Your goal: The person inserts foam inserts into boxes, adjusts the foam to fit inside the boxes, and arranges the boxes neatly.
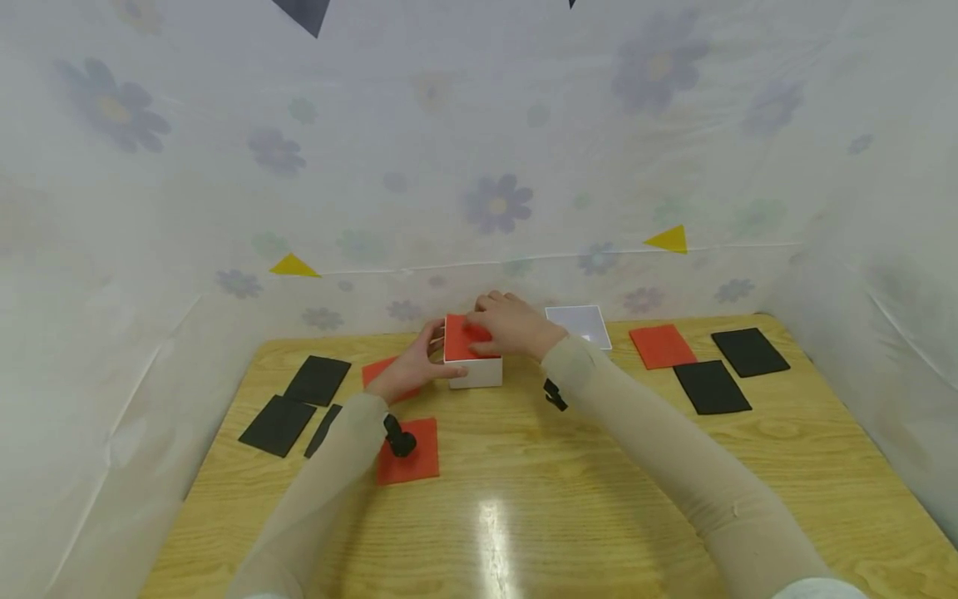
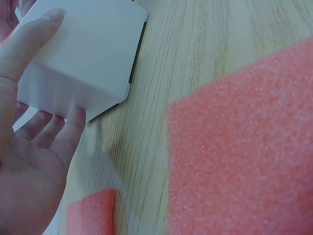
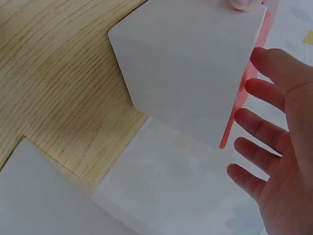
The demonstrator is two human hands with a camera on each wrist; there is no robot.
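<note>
A small white box [image 1: 479, 373] [image 2: 88, 54] [image 3: 186, 68] stands on the wooden table [image 1: 539, 499] near its far edge. A red foam sheet [image 1: 458, 341] [image 3: 237, 107] lies tilted in the box's top opening. My left hand [image 1: 407, 370] [image 2: 29, 161] steadies the box's left side, with the thumb straight along the front face and the fingers straight against the side. My right hand [image 1: 512, 326] [image 3: 279, 161] rests from above on the red foam sheet, fingers spread and straight.
A second white box [image 1: 580, 324] sits just right of my right hand. Loose red foam sheets [image 1: 410, 453] [image 1: 662, 345] [image 2: 244, 156] and black sheets [image 1: 318, 380] [image 1: 279, 424] [image 1: 711, 387] [image 1: 750, 352] lie to both sides. Flowered plastic sheeting [image 1: 494, 200] walls the table in.
</note>
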